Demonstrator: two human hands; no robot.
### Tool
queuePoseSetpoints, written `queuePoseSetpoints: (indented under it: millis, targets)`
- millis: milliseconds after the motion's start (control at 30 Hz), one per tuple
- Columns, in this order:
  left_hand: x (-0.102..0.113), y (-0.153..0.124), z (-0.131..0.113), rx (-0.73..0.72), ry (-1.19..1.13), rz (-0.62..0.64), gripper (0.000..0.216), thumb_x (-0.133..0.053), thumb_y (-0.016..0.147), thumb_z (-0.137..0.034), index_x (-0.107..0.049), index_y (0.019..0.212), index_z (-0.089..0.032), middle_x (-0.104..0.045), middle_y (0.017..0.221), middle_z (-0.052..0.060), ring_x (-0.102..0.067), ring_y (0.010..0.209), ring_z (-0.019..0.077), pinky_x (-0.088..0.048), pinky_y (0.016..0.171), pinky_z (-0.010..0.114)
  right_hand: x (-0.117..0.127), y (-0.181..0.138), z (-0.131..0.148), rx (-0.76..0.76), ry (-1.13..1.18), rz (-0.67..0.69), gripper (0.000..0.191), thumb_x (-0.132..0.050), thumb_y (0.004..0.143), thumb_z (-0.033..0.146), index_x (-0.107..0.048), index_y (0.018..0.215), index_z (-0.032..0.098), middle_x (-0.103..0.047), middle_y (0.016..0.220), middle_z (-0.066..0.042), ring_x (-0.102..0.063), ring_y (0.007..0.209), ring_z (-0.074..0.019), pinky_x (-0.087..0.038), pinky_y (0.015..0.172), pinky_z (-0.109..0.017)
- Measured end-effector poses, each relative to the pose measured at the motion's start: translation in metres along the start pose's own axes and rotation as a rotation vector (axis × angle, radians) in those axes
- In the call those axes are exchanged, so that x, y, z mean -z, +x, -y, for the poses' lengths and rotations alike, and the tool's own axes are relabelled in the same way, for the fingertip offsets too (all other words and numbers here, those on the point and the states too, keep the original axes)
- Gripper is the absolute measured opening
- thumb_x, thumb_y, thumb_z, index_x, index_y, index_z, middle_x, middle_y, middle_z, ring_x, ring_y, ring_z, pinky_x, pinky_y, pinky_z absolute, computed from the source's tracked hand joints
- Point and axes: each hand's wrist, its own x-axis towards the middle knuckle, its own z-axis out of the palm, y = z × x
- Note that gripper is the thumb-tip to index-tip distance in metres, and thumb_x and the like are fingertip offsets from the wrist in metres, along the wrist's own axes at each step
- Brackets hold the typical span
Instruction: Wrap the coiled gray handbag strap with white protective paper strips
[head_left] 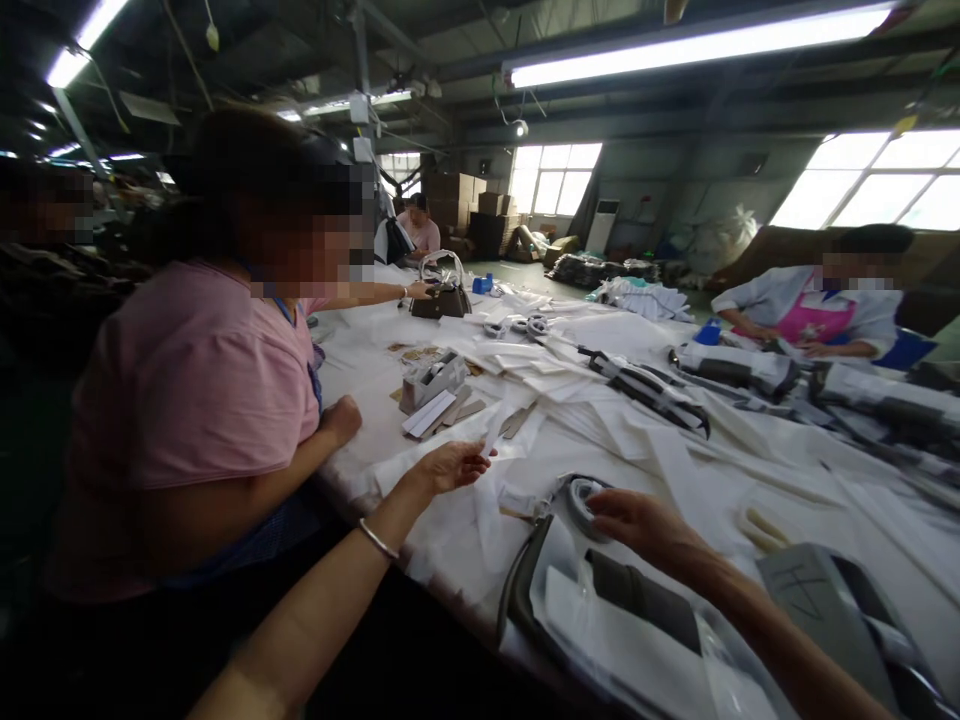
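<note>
My left hand (450, 466) reaches out over the white-covered table (360, 360), palm partly up, fingers pinched on a thin white paper strip (491, 437). A silver bangle (377, 540) sits on that wrist. My right hand (637, 522) rests with curled fingers on the wrapped handle (581, 497) of a grey handbag (637, 600) lying in front of me, partly covered in white tissue and clear plastic.
A person in a pink shirt (187, 400) sits close on my left, fist on the table edge. Another person (817, 305) works at the far right, one more at the back (416, 225). Wrapped bags (645, 385), paper sheets and a small box (431, 380) cover the table.
</note>
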Motion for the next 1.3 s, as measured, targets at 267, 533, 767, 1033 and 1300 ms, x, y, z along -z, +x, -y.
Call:
queuePoseSetpoints:
  millis: [267,533,767,1033,1300]
  targets:
    - [-0.048,-0.036,0.029,-0.133,-0.004,0.113,0.042,-0.084,0.070,-0.044,-0.073,0.096,-0.012,-0.069,0.087,0.007,-0.067,0.073,0.0149,-0.052,0.057,0.021,-0.057,0.052,0.077,-0.034,0.457,-0.020,0.045,-0.069,0.075,0.055,-0.073,0.099,0.017,-0.074,0.094,-0.006,-0.065,0.075,-0.0184,-0.050,0.063,-0.028]
    - [-0.050,-0.047,0.036,-0.207,0.156,0.125,0.051,-0.081,0.067,-0.056,-0.074,0.094,-0.013,-0.071,0.095,0.012,-0.068,0.075,0.0199,-0.052,0.061,0.028,-0.069,0.055,0.100,0.006,0.584,0.014,0.035,-0.072,0.074,0.049,-0.070,0.076,0.015,-0.065,0.066,-0.001,-0.055,0.059,-0.0125,-0.043,0.058,-0.025]
    - [-0.053,-0.035,0.049,-0.116,0.045,0.171,0.047,-0.081,0.069,-0.054,-0.074,0.093,-0.013,-0.073,0.097,0.012,-0.068,0.076,0.0167,-0.050,0.061,0.024,-0.073,0.049,0.100,-0.019,0.612,0.082,0.044,-0.069,0.074,0.059,-0.063,0.066,0.016,-0.059,0.059,0.001,-0.050,0.054,-0.0111,-0.040,0.055,-0.024]
    - [0.059,-0.188,0.020,-0.056,0.060,0.195,0.025,-0.089,0.062,-0.029,-0.075,0.082,-0.023,-0.075,0.083,0.007,-0.073,0.083,0.0233,-0.058,0.066,0.030,-0.077,0.047,0.107,-0.031,0.582,0.066,0.046,-0.071,0.072,0.060,-0.062,0.065,0.016,-0.056,0.057,0.002,-0.048,0.053,-0.0104,-0.035,0.051,-0.023]
    - [0.113,-0.226,0.030,-0.070,-0.058,0.077,0.018,-0.075,0.081,-0.035,-0.072,0.097,-0.026,-0.075,0.081,0.001,-0.073,0.083,0.0185,-0.058,0.066,0.027,-0.081,0.047,0.100,-0.069,0.625,0.084,0.044,-0.070,0.073,0.057,-0.064,0.067,0.015,-0.060,0.060,0.000,-0.052,0.055,-0.0117,-0.043,0.056,-0.025]
